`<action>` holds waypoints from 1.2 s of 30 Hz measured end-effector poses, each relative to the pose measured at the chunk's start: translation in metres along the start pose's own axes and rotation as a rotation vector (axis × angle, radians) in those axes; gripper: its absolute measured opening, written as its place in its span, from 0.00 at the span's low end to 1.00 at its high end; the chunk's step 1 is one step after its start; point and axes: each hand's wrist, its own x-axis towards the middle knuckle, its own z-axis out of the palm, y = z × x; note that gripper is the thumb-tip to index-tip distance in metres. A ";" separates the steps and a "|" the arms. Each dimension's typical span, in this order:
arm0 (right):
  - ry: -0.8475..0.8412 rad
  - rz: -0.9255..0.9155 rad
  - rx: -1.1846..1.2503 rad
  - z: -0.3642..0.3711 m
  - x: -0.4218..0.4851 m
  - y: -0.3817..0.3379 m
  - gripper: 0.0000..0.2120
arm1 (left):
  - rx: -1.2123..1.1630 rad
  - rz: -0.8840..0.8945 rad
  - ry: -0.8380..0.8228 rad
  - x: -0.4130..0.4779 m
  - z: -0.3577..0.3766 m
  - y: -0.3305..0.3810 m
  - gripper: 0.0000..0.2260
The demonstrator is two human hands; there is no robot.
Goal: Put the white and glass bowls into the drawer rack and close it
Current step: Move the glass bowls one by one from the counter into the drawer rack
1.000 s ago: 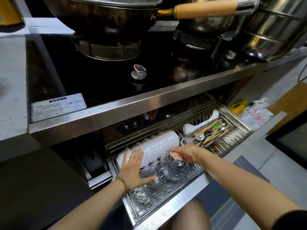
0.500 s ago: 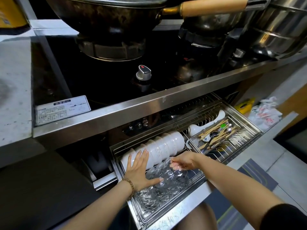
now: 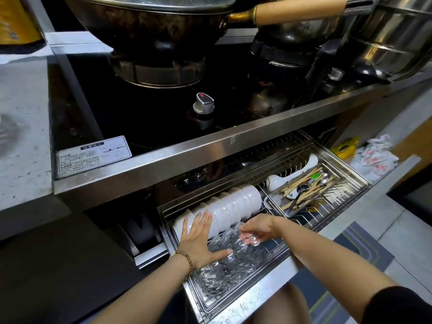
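The steel drawer rack (image 3: 257,295) is pulled out below the stove. A row of white bowls (image 3: 236,204) stands on edge along its back left. In front of them a row of cut-glass bowls (image 3: 224,270) lies in the rack's front slots. My left hand (image 3: 201,239) rests flat with fingers spread, over the glass bowls' left end and touching the white bowls. My right hand (image 3: 257,229) pinches the rim of the rightmost glass bowl (image 3: 247,244), which stands tilted in the row.
A mesh cutlery tray (image 3: 278,199) with chopsticks and spoons fills the rack's right side, white ladles behind it. The stove's steel front edge (image 3: 210,148) overhangs the drawer. A wok (image 3: 149,22) and steel pots sit above. Plastic bags (image 3: 374,157) lie on the floor at right.
My right hand has pushed the last glass bowl down and left into the row. My left hand stays spread against the bowls. The camera has shifted slightly.
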 end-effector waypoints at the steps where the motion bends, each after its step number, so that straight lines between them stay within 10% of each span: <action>1: 0.031 -0.010 -0.028 -0.001 0.000 0.000 0.11 | 0.002 0.001 0.001 0.000 -0.001 0.000 0.55; 14: 0.481 -0.396 -0.283 -0.012 -0.078 -0.001 0.19 | -0.129 0.072 0.049 -0.026 -0.039 0.026 0.39; 27: 0.796 -0.953 -0.188 0.010 -0.214 -0.069 0.31 | -0.092 0.520 0.631 -0.117 -0.241 0.077 0.31; 36: 0.677 -1.227 -0.352 0.082 -0.234 -0.197 0.30 | 0.092 0.262 0.868 -0.190 -0.347 -0.023 0.33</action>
